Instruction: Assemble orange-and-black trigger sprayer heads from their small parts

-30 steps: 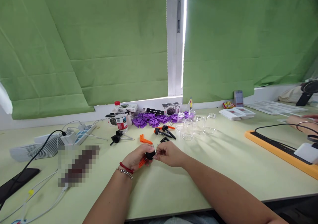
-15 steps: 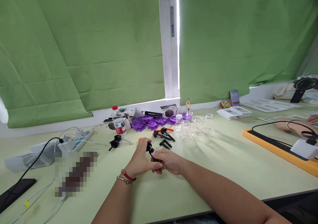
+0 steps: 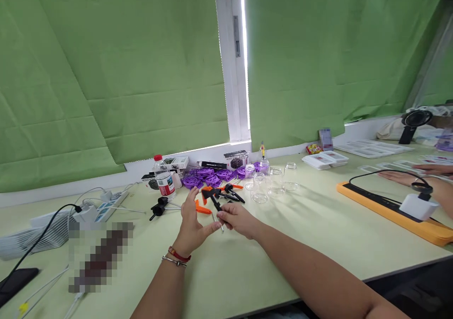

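Observation:
In my right hand (image 3: pixel 236 220) is a black plastic part with a handle (image 3: pixel 215 203), gripped by its lower end with its wider head up and to the left. My left hand (image 3: pixel 193 227) is beside it, fingers raised and spread, thumb stretched toward the right fingertips. Whether that thumb touches the part I cannot tell. An orange plastic piece (image 3: pixel 203 209) shows just behind, between the two hands. A thin metal rod (image 3: pixel 222 227) shows below the right fingers. More black handled parts (image 3: pixel 237 194) lie past my hands.
Purple plastic pieces (image 3: pixel 193 181), a red-capped bottle (image 3: pixel 164 180) and clear glass jars (image 3: pixel 260 187) stand at the back. Left are a black piece with metal rods (image 3: pixel 160 206) and a power strip (image 3: pixel 111 205). Right are an orange power strip (image 3: pixel 382 208) and another person's hand (image 3: pixel 398 177).
My left hand has opened away from the black part. My right hand has lifted the part, so its head now shows. The camera view has shifted slightly right.

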Tool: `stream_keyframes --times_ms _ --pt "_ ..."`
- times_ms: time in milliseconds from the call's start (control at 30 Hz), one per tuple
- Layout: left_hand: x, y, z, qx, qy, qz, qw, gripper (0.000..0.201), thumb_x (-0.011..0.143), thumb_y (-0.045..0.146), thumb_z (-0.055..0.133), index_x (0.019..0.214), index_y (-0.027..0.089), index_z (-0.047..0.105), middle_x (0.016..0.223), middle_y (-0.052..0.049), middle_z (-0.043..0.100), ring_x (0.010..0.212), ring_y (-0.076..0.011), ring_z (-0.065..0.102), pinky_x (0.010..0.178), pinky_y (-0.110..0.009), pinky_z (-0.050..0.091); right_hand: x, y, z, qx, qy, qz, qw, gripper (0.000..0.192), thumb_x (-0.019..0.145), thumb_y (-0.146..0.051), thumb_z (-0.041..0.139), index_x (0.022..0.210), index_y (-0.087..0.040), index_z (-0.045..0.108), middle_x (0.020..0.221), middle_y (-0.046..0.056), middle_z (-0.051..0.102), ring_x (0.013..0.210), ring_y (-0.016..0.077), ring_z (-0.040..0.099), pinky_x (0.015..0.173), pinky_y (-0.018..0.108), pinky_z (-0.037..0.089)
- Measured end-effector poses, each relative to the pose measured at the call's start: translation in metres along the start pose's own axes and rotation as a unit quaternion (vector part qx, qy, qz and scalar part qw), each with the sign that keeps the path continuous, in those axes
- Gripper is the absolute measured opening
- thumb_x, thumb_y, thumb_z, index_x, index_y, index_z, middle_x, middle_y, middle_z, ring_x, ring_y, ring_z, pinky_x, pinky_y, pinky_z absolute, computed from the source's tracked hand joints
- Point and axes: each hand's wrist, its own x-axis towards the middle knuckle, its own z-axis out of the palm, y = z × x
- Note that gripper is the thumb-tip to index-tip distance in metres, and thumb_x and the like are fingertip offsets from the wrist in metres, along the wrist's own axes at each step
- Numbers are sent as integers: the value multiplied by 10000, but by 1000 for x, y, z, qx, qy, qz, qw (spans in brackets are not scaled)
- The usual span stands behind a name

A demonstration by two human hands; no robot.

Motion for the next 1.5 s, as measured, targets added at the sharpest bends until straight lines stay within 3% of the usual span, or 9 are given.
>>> stream_keyframes --times_ms 67,133,200,333,400,567,967,1233,1500 --pt "1 -1 3 0 35 -32 999 845 708 446 683 1387 225 232 1427 -150 304 1329 -311 280 1065 -483 252 6 -1 -13 -136 84 -47 986 232 862 -331 483 750 -157 590 665 -2 571 568 99 469 558 225 358" --pt "2 -4 7 -17 56 -77 995 731 752 433 637 1352 220 276 1376 -140 366 1273 -285 361 1027 -461 311 14 -2 -28 -280 161 -69 944 230 881 -298 461 788 -163 623 733 19 582 676 124 515 622 232 368" --pt "3 -7 10 -36 68 -128 989 667 765 431 617 1316 216 307 1323 -132 411 1210 -267 420 966 -434 373 25 -2 -41 -388 202 -36 898 256 905 -280 433 824 -160 643 841 50 587 734 136 540 644 235 372" --pt "4 -14 12 -61 95 -219 969 589 744 413 623 1233 214 363 1234 -117 463 1100 -253 485 804 -369 446 48 5 -56 -548 175 59 816 268 930 -265 413 926 -148 653 986 99 570 765 148 583 631 237 380" --pt "5 -19 13 -74 112 -253 958 549 733 382 628 1193 217 379 1235 -109 459 1064 -240 494 762 -347 447 57 11 -57 -578 157 82 796 256 919 -245 436 921 -129 664 982 117 569 768 163 598 619 243 387" --pt "7 -28 16 -113 136 -305 936 507 710 351 642 1133 229 389 1234 -91 448 1029 -215 503 740 -330 448 67 23 -52 -598 136 100 783 240 901 -205 458 900 -113 680 991 135 563 785 185 616 625 256 417" --pt "6 -32 19 -123 140 -327 927 472 703 278 643 1101 226 395 1214 -97 455 983 -198 505 719 -318 457 67 38 -54 -626 129 112 761 283 910 -257 439 982 -102 665 1009 157 566 842 206 615 647 262 445" --pt "10 -37 15 -154 195 -391 886 398 700 170 610 1033 218 398 1121 -69 464 931 -157 520 745 -302 454 64 31 -53 -630 126 91 761 277 904 -275 451 933 -100 665 996 149 570 814 212 616 641 277 443" --pt "11 -36 10 -180 226 -407 867 353 670 187 608 964 211 414 1063 -51 469 861 -145 521 725 -286 431 57 9 -16 -633 94 7 769 247 921 -200 394 991 -140 623 1035 129 565 861 184 598 653 258 425"
